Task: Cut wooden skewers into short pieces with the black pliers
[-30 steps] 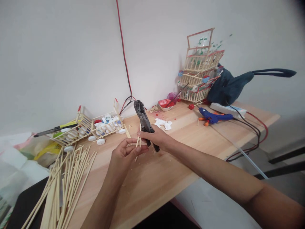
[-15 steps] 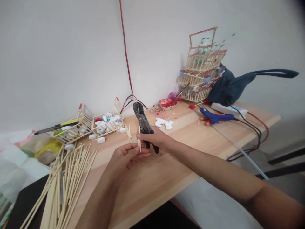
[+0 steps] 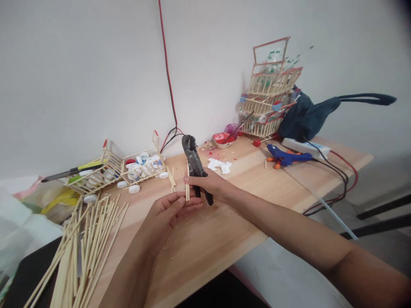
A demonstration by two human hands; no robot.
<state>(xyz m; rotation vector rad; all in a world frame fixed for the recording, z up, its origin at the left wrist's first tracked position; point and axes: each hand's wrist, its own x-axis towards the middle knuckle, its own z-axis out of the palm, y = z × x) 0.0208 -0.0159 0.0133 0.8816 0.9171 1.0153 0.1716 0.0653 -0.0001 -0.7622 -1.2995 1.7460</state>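
Note:
My right hand (image 3: 213, 185) is wrapped round the handles of dark metal pliers (image 3: 192, 159), their broad head pointing up toward the wall. Its thumb presses against short, thin wooden sticks (image 3: 188, 192) standing upright beside the tool. At the sticks' lower end, my left hand (image 3: 168, 209) pinches them between thumb and fingers, palm partly turned up. Both hands meet above the table's middle. Just behind the left hand lie a few more cut sticks (image 3: 172, 177). Long wooden sticks (image 3: 93, 244) are heaped at the left.
Small stick-built carts (image 3: 144, 169) holding bottle caps stand against the wall at left. Stacked stick baskets (image 3: 268, 105), a dark blue bag (image 3: 308, 117), a blue glue gun (image 3: 287, 156) and a power strip (image 3: 305, 147) are at right. A red paint dish (image 3: 224, 140) sits behind white scraps (image 3: 219, 165).
The view has shifted slightly. The sticks sit a little more squarely between the left fingers and right thumb, appearing more clearly as a pair; both hands keep nearly the same pose.

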